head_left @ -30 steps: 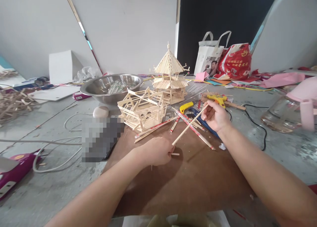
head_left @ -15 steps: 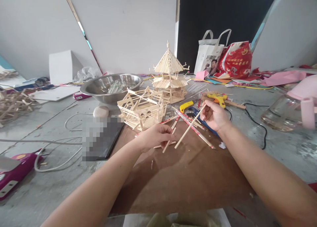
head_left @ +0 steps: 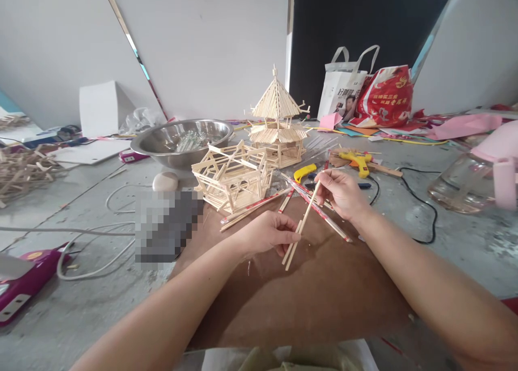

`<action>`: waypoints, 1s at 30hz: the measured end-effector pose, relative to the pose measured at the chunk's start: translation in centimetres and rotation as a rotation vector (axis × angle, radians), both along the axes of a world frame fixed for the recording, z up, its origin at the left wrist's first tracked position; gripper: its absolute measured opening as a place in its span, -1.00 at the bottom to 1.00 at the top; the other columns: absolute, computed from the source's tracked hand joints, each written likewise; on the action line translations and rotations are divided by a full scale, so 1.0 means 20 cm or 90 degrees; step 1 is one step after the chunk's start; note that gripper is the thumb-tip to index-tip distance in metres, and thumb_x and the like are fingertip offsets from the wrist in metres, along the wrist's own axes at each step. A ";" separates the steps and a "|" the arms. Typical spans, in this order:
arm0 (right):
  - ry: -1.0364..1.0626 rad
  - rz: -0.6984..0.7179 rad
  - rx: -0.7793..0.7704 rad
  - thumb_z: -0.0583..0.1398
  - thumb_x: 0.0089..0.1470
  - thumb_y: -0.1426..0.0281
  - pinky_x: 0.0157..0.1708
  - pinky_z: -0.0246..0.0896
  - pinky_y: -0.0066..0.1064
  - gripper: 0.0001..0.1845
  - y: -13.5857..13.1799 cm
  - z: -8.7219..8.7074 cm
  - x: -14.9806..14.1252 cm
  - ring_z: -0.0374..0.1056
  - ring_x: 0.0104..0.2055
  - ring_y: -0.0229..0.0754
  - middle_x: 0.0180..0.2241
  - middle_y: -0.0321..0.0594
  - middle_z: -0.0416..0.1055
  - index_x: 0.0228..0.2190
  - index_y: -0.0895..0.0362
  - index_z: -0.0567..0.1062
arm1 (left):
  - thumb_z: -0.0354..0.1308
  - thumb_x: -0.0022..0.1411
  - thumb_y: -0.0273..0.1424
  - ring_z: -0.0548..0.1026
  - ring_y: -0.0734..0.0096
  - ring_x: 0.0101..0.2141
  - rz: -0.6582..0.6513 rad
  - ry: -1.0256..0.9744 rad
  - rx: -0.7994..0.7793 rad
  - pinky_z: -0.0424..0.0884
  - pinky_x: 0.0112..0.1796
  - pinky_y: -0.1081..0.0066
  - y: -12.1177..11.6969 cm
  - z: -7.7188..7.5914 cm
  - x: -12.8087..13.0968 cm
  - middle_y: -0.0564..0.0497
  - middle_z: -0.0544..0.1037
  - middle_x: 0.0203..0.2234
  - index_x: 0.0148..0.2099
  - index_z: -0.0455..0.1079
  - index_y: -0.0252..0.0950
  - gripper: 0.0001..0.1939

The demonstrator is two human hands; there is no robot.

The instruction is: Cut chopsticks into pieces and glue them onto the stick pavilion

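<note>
My left hand (head_left: pixel 275 233) pinches a short wooden stick (head_left: pixel 287 254) over the brown board (head_left: pixel 324 306). In my right hand (head_left: pixel 342 194), thumb and fingers grip the upper end of a longer wooden chopstick (head_left: pixel 309 208). The two sticks lie side by side, slanting down, and the long one reaches past both ends of the short one. Just beyond my left hand stands an open stick-built frame (head_left: pixel 232 185). Behind it rises a stick-built pavilion model (head_left: pixel 277 109) with a pointed roof. Chopsticks in red-printed wrappers (head_left: pixel 329 224) lie below my right hand.
A yellow-handled tool (head_left: pixel 304 172) and a yellow glue gun (head_left: pixel 356 158) lie beyond my right hand. At left are a metal basin (head_left: pixel 141 147), a blurred-out dark phone-like slab (head_left: pixel 170 228), cables and a purple power strip (head_left: pixel 24 284). A pink-lidded jug (head_left: pixel 457 190) stands right.
My left hand has lifted and turned, bringing the short stick alongside the long chopstick. My right hand has shifted slightly left and down, tilting the chopstick steeper. Another stick near my left hand no longer shows.
</note>
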State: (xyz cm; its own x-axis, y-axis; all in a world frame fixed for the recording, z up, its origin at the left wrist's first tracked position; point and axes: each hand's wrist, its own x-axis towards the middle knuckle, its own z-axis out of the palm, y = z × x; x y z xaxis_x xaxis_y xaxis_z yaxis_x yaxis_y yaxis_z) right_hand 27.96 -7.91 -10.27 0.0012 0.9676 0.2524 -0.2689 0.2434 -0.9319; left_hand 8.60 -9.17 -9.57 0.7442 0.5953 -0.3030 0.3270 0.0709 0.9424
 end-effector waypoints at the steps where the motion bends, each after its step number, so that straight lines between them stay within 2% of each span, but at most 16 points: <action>1: -0.003 -0.002 0.000 0.20 -0.16 0.30 -0.76 0.14 -0.53 -0.82 0.00 0.00 -0.01 0.22 -0.75 -0.35 -0.73 -0.37 0.33 -0.56 0.17 0.35 | 0.13 -0.09 -0.28 0.32 0.63 -0.63 -0.009 0.005 0.002 0.31 -0.55 0.53 0.00 -0.01 0.00 0.13 0.34 -0.65 -0.42 0.33 -0.39 -0.76; 5: -0.010 -0.014 0.026 0.19 -0.15 0.31 -0.76 0.14 -0.53 -0.82 -0.03 0.02 -0.03 0.21 -0.76 -0.36 -0.73 -0.38 0.33 -0.56 0.17 0.34 | 0.12 -0.09 -0.28 0.33 0.60 -0.61 -0.021 0.029 0.039 0.32 -0.53 0.51 -0.02 -0.02 0.02 0.12 0.33 -0.65 -0.44 0.31 -0.39 -0.77; 9: -0.020 0.024 0.065 0.17 -0.13 0.28 -0.75 0.13 -0.53 -0.82 -0.05 0.03 -0.02 0.21 -0.75 -0.37 -0.70 -0.38 0.33 -0.53 0.15 0.35 | 0.08 -0.04 -0.31 0.33 0.58 -0.60 -0.022 0.055 0.168 0.29 -0.53 0.51 -0.03 -0.02 0.01 0.11 0.34 -0.65 -0.46 0.29 -0.38 -0.81; 14: -0.092 0.135 0.039 0.17 -0.13 0.30 -0.73 0.09 -0.58 -0.81 -0.06 0.02 -0.03 0.18 -0.70 -0.42 -0.64 -0.40 0.31 -0.42 0.13 0.40 | 0.01 0.03 -0.35 0.33 0.57 -0.52 0.103 -0.015 0.322 0.26 -0.48 0.53 0.00 -0.03 0.00 0.07 0.37 -0.56 -0.37 0.30 -0.37 -0.83; 18: -0.199 0.144 0.037 0.19 -0.16 0.36 -0.71 0.11 -0.60 -0.84 -0.07 0.00 -0.06 0.18 -0.66 -0.45 -0.58 -0.38 0.30 -0.42 0.13 0.43 | 0.01 0.03 -0.37 0.24 0.62 -0.57 0.140 0.007 0.404 0.20 -0.54 0.57 0.03 -0.07 0.00 0.11 0.28 -0.63 -0.45 0.28 -0.37 -0.85; 25: -0.298 0.149 0.050 0.17 -0.15 0.33 -0.68 0.12 -0.59 -0.83 -0.07 -0.03 -0.10 0.15 -0.64 -0.43 -0.58 -0.36 0.31 -0.43 0.14 0.44 | 0.02 0.01 -0.40 0.28 0.58 -0.52 0.136 0.044 0.474 0.23 -0.48 0.55 0.02 -0.11 0.01 0.07 0.36 -0.59 -0.43 0.32 -0.36 -0.88; 30: -0.379 0.165 0.098 0.15 -0.12 0.31 -0.53 0.15 -0.53 -0.82 -0.08 -0.04 -0.12 0.22 -0.53 -0.36 -0.51 -0.30 0.36 -0.42 0.13 0.43 | 0.01 0.02 -0.39 0.30 0.57 -0.52 0.137 0.041 0.492 0.24 -0.47 0.55 0.02 -0.11 0.01 0.06 0.39 -0.56 -0.39 0.32 -0.36 -0.86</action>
